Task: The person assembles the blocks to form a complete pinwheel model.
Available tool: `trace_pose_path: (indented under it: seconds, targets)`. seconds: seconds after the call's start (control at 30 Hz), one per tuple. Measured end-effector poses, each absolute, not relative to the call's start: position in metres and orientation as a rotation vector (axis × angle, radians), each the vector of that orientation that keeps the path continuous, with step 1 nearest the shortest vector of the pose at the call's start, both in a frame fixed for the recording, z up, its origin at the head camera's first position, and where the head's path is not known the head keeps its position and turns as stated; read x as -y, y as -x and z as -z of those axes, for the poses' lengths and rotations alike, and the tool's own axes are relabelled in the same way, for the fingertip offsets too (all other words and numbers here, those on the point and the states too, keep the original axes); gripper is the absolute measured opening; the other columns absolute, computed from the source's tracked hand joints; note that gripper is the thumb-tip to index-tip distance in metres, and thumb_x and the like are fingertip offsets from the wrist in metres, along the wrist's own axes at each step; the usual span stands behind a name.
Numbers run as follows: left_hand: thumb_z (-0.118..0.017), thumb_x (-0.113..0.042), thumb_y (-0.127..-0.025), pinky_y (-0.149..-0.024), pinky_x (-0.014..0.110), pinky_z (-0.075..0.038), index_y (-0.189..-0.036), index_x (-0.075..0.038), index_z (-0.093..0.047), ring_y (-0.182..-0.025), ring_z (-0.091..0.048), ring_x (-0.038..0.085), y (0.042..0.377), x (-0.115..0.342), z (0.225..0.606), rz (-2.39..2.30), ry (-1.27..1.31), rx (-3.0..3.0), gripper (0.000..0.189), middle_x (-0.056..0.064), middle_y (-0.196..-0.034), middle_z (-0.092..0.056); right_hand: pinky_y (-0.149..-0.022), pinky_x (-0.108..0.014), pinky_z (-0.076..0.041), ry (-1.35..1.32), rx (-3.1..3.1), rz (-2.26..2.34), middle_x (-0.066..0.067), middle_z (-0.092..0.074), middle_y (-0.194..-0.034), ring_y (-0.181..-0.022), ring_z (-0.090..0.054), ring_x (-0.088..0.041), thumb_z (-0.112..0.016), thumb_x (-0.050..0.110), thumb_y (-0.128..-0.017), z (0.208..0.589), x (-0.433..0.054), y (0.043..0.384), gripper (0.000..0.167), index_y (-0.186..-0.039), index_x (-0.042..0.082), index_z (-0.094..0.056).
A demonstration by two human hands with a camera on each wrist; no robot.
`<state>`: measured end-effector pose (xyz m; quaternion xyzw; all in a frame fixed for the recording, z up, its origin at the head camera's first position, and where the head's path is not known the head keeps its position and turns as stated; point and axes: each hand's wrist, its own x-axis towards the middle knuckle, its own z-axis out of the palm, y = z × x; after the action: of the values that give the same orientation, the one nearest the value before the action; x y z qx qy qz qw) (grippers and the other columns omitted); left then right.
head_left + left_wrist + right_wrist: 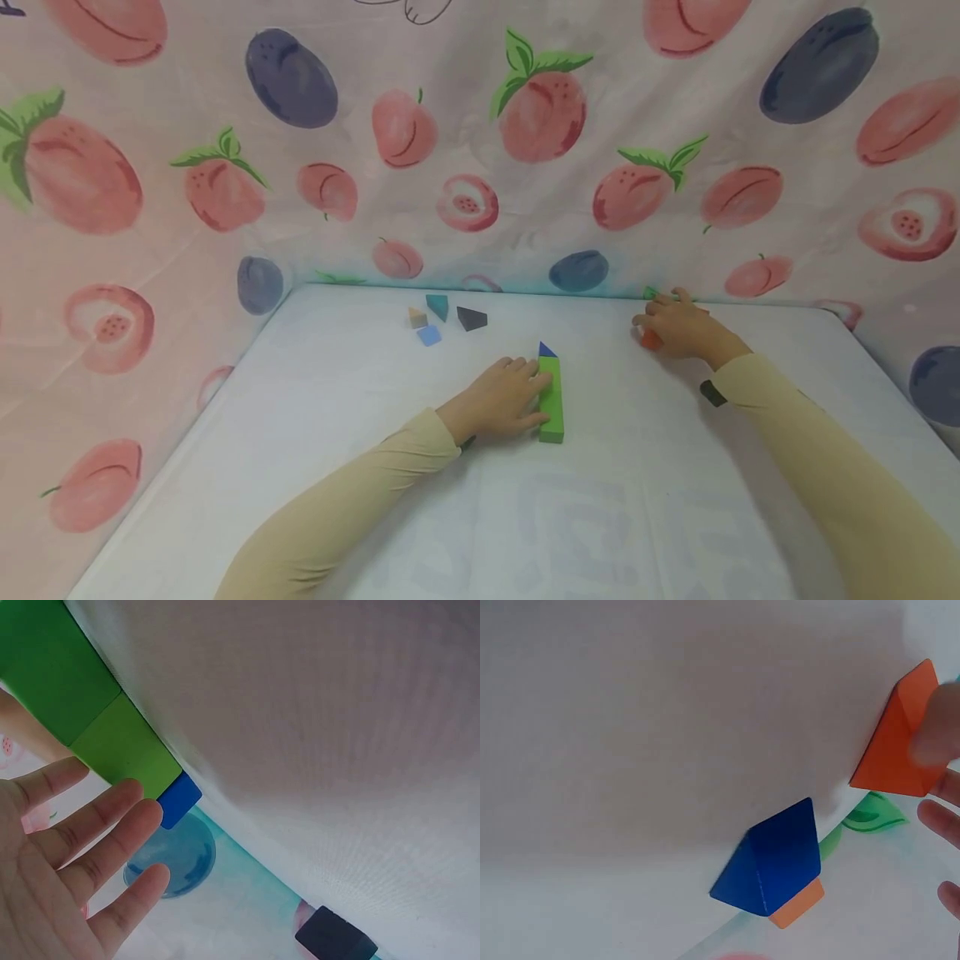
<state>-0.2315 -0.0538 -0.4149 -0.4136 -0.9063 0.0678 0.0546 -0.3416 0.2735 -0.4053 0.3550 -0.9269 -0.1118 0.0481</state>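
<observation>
Left hand (504,398), fingers straight, touches green blocks (553,417); blue block (547,350) abuts them, seemingly placed; right hand (681,327) pinches orange block (889,754); loose blocks (472,318) beyond left fingers apparently remain.

I see a pale pink fabric backdrop (540,229) printed with red peaches and dark plums behind a white tabletop (225,417). Toward the tabletop's far left I make out a teal angular block (437,306), a black angular block (472,318), a light-blue four-sided block (429,336) and a small tan block (417,318).
</observation>
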Motion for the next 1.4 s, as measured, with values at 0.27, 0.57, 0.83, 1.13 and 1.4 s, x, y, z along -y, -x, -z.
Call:
trace_pose_path:
  seconds: [0.27, 0.57, 0.83, 1.13, 1.4]
  targets:
    - [-0.046, -0.054, -0.092, -0.092, 0.033, -0.043, -0.125, -0.016, -0.046, -0.101, -0.053, 0.016, 0.233, 0.053, 0.415, -0.195, 1.266, 2.753, 0.050, 0.001, -0.109, -0.054, -0.094, -0.065, -0.033, -1.104, 2.792, 0.330, -0.013, -0.063, -0.098, -0.103, -0.055, -0.036, -0.073, -0.003, -0.073, 0.403, -0.275, 0.338, 0.034, -0.103, 0.012, -0.066]
    - [-0.046, -0.054, -0.091, -0.092, 0.033, -0.043, -0.126, -0.016, -0.046, -0.099, -0.053, 0.016, 0.234, 0.052, 0.416, -0.192, 1.268, 2.749, 0.051, 0.000, -0.108, -0.054, -0.090, -0.061, -0.039, -1.178, 2.530, 0.242, -0.011, -0.062, -0.087, -0.092, -0.058, -0.031, -0.081, 0.002, -0.066, 0.404, -0.264, 0.336, 0.033, -0.093, 0.009, -0.064]
    - [-0.047, -0.054, -0.091, -0.092, 0.033, -0.043, -0.125, -0.016, -0.046, -0.098, -0.053, 0.015, 0.233, 0.052, 0.414, -0.185, 1.272, 2.751, 0.051, 0.000, -0.106, -0.053, -0.092, -0.059, -0.039, -1.146, 2.489, 0.313, -0.011, -0.066, -0.089, -0.094, -0.059, -0.032, -0.084, 0.015, -0.066, 0.405, -0.252, 0.336, 0.039, -0.098, 0.008, -0.063]
    - [-0.046, -0.055, -0.092, -0.093, 0.032, -0.044, -0.128, -0.016, -0.046, -0.099, -0.053, 0.015, 0.231, 0.051, 0.415, -0.187, 1.264, 2.752, 0.053, 0.000, -0.108, -0.054, -0.089, -0.059, -0.039, -1.147, 2.472, 0.333, -0.009, -0.067, -0.084, -0.089, -0.058, -0.031, -0.086, 0.033, -0.058, 0.407, -0.252, 0.335, 0.052, -0.095, 0.008, -0.059]
    - [-0.047, -0.054, -0.091, -0.094, 0.034, -0.043, -0.128, -0.016, -0.046, -0.102, -0.054, 0.016, 0.230, 0.052, 0.415, -0.194, 1.240, 2.774, 0.053, 0.001, -0.111, -0.055, -0.087, -0.061, -0.040, -1.188, 2.543, 0.250, -0.011, -0.069, -0.086, -0.089, -0.060, -0.031, -0.086, 0.027, -0.060, 0.402, -0.254, 0.325, 0.048, -0.098, 0.008, -0.062]
